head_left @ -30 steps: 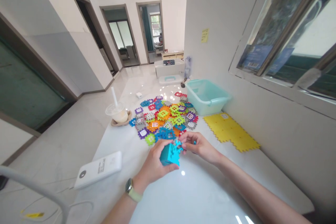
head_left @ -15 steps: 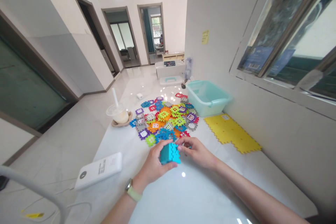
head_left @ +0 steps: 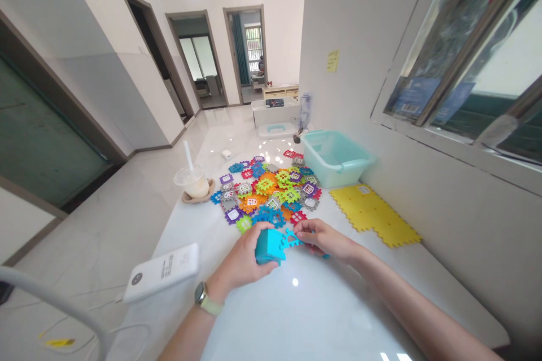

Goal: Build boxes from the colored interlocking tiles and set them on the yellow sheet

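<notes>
My left hand (head_left: 242, 260) is wrapped round a teal block cube (head_left: 268, 246) built from toothed plastic tiles, resting low over the white table (head_left: 305, 316). My right hand (head_left: 324, 238) pinches a blue toothed tile (head_left: 292, 237) against the cube's right side. A green-strapped watch sits on my left wrist. Just beyond both hands lies a heap of coloured interlocking tiles (head_left: 271, 189).
A yellow tile mat (head_left: 375, 212) lies at the right by the wall. A teal plastic tub (head_left: 336, 155) stands behind it. A lidded drink cup with a straw (head_left: 192, 180) and a white power bank (head_left: 163, 272) are at the left. A white lamp arm curves at the lower left.
My left hand has tipped the cube and my right hand has drawn the blue tile slightly out at its right side. The view has shifted a little.
</notes>
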{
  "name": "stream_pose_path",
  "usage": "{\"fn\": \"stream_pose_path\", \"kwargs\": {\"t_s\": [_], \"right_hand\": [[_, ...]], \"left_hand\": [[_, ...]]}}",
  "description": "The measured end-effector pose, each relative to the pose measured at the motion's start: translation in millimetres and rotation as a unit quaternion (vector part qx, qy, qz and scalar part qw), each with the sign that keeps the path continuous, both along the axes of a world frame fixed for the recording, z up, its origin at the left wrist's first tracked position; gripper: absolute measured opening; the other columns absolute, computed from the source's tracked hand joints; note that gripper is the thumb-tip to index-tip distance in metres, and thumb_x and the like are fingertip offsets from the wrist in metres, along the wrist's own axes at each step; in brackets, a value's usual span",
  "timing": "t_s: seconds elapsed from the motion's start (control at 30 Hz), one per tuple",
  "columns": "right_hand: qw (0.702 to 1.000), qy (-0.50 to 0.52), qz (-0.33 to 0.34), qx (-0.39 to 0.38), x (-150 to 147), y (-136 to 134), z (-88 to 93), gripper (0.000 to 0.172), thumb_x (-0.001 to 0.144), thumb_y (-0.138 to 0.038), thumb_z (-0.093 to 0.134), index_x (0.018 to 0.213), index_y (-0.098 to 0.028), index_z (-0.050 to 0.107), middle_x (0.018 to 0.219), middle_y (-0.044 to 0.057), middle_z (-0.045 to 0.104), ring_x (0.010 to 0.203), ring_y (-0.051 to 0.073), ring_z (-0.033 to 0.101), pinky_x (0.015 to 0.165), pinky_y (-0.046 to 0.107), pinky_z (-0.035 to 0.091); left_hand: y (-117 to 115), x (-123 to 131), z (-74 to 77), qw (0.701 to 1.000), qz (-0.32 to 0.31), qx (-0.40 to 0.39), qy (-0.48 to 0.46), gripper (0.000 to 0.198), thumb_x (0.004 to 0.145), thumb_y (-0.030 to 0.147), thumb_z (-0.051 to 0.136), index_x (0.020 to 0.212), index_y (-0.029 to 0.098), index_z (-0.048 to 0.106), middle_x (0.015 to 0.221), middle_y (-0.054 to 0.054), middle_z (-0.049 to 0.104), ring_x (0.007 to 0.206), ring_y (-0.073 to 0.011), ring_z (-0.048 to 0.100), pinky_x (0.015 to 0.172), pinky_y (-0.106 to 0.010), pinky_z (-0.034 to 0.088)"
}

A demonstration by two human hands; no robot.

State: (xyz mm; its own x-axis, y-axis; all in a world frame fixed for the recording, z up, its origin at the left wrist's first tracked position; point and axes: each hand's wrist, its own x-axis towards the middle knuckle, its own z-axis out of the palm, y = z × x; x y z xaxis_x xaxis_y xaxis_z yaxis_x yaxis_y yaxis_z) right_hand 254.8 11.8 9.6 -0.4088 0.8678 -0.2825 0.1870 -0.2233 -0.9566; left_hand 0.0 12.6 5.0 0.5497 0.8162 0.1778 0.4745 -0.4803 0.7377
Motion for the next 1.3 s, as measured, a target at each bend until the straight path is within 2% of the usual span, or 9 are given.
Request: {"fn": "stream_pose_path", "kwargs": {"t_s": [0.13, 0.3, 0.5, 0.63, 0.77, 0.9, 1.0, 1.17, 1.3], "right_hand": [[0.999, -0.009, 0.024, -0.025, -4.7, -3.2, 2.0, 0.032, 0.079, -0.048, 0.068, 0.083, -0.018, 0.058, 0.054, -0.007, 0.048, 0.043, 0.007, 0.037, 0.039, 0.020, 0.024], [0.999, -0.005, 0.021, -0.033, -8.0, -5.0, 2.8, 0.029, 0.080, -0.045, 0.067, 0.083, -0.018, 0.056, 0.055, -0.007, 0.048, 0.043, 0.006, 0.038, 0.038, 0.019, 0.024], [0.998, 0.023, 0.014, -0.054, -10.8, -4.4, -2.9, 0.035, 0.082, -0.052, 0.062, 0.080, -0.020, 0.049, 0.054, -0.008, 0.047, 0.042, 0.006, 0.039, 0.037, 0.017, 0.022], [0.997, 0.047, 0.014, -0.067, -10.7, -5.5, 2.1, 0.039, 0.080, -0.056, 0.064, 0.080, -0.020, 0.048, 0.057, -0.007, 0.052, 0.041, 0.006, 0.040, 0.036, 0.017, 0.022], [0.996, 0.090, -0.006, -0.010, -9.8, -8.1, 10.1, 0.043, 0.075, -0.053, 0.074, 0.091, -0.019, 0.054, 0.062, -0.007, 0.053, 0.043, 0.006, 0.044, 0.038, 0.017, 0.026], [0.987, 0.084, -0.068, 0.122, -14.2, -11.6, 10.2, 0.046, 0.086, -0.052, 0.066, 0.116, -0.019, 0.059, 0.066, -0.006, 0.053, 0.048, 0.008, 0.049, 0.042, 0.019, 0.031], [0.979, 0.038, -0.097, 0.174, -22.4, -14.5, 4.8, 0.044, 0.090, -0.052, 0.059, 0.115, -0.016, 0.063, 0.066, -0.003, 0.054, 0.052, 0.010, 0.055, 0.043, 0.021, 0.032], [0.985, 0.019, -0.091, 0.148, -40.1, -21.2, -2.7, 0.040, 0.088, -0.051, 0.062, 0.109, -0.016, 0.060, 0.059, -0.005, 0.055, 0.049, 0.014, 0.062, 0.041, 0.021, 0.035], [0.990, 0.084, -0.075, 0.086, -46.9, -25.6, -1.2, 0.045, 0.081, -0.050, 0.071, 0.107, -0.020, 0.050, 0.058, -0.009, 0.057, 0.045, 0.014, 0.063, 0.037, 0.019, 0.035]], "left_hand": [[1.1, -3.0, -3.0, 1.000, -0.011, -0.003, -0.005, 0.071, 0.068, 0.018, 0.077, 0.130, 0.025, 0.043, 0.122, -0.008, 0.059, 0.108, -0.0275, 0.060, 0.096, -0.041, 0.049], [2.9, -4.1, -7.5, 0.998, -0.011, -0.035, -0.051, 0.072, 0.066, 0.019, 0.078, 0.129, 0.025, 0.044, 0.122, -0.007, 0.057, 0.108, -0.0268, 0.059, 0.095, -0.041, 0.050], [3.3, -0.2, -9.6, 0.981, -0.021, -0.105, -0.159, 0.074, 0.072, 0.032, 0.080, 0.135, 0.026, 0.042, 0.126, -0.008, 0.056, 0.112, -0.0270, 0.059, 0.095, -0.040, 0.050], [2.6, 2.3, -9.2, 0.982, -0.001, -0.110, -0.155, 0.073, 0.076, 0.035, 0.078, 0.138, 0.024, 0.041, 0.127, -0.009, 0.058, 0.111, -0.0267, 0.061, 0.095, -0.040, 0.050], [1.0, 5.2, -6.6, 0.990, 0.053, -0.057, -0.118, 0.066, 0.080, 0.038, 0.075, 0.137, 0.024, 0.044, 0.126, -0.009, 0.060, 0.112, -0.0280, 0.060, 0.099, -0.043, 0.047], [-1.7, 9.8, -4.1, 0.989, 0.119, 0.007, -0.088, 0.051, 0.082, 0.037, 0.071, 0.126, 0.023, 0.049, 0.123, -0.010, 0.060, 0.113, -0.0286, 0.058, 0.099, -0.044, 0.046], [-4.4, 14.5, -5.6, 0.982, 0.165, 0.064, -0.064, 0.049, 0.078, 0.033, 0.074, 0.118, 0.023, 0.047, 0.117, -0.008, 0.059, 0.110, -0.0281, 0.058, 0.096, -0.044, 0.048], [-9.1, 24.5, -12.5, 0.966, 0.208, 0.151, -0.018, 0.059, 0.068, 0.024, 0.080, 0.115, 0.022, 0.044, 0.116, -0.010, 0.054, 0.112, -0.0304, 0.055, 0.092, -0.044, 0.051], [-11.4, 29.2, -15.5, 0.965, 0.182, 0.187, 0.016, 0.056, 0.068, 0.014, 0.074, 0.115, 0.022, 0.044, 0.117, -0.011, 0.051, 0.113, -0.0313, 0.053, 0.091, -0.046, 0.052]]}}
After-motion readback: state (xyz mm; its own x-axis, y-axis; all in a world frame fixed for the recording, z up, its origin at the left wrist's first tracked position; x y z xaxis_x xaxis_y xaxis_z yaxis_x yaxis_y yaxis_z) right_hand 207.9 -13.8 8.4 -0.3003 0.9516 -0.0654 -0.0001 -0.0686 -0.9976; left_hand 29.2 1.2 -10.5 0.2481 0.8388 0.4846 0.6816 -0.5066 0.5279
